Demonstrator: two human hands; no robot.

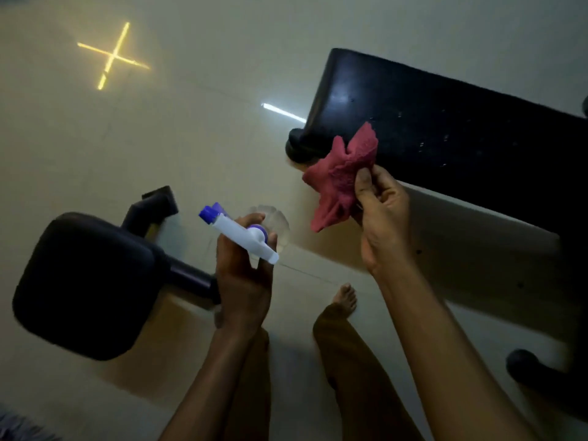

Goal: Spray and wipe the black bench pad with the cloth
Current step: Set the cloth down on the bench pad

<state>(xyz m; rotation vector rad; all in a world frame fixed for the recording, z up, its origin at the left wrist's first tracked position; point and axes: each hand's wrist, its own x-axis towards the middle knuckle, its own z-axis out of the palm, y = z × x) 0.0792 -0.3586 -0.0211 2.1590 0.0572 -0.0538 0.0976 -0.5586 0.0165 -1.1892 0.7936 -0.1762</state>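
The black pad (445, 122) lies at upper right, speckled with droplets. The right hand (381, 211) pinches a red cloth (340, 179) at its near edge; the left hand (245, 275) grips a spray bottle (241, 233) above the tiled floor (191, 122).

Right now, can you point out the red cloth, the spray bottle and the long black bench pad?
red cloth (340, 179): head view, middle of the bunched fabric.
spray bottle (237, 232): head view, white sprayer head.
long black bench pad (445, 128): head view, bare top surface.

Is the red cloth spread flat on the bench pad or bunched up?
Bunched up: the red cloth hangs crumpled from the right hand, held above the bench pad, not laid flat.
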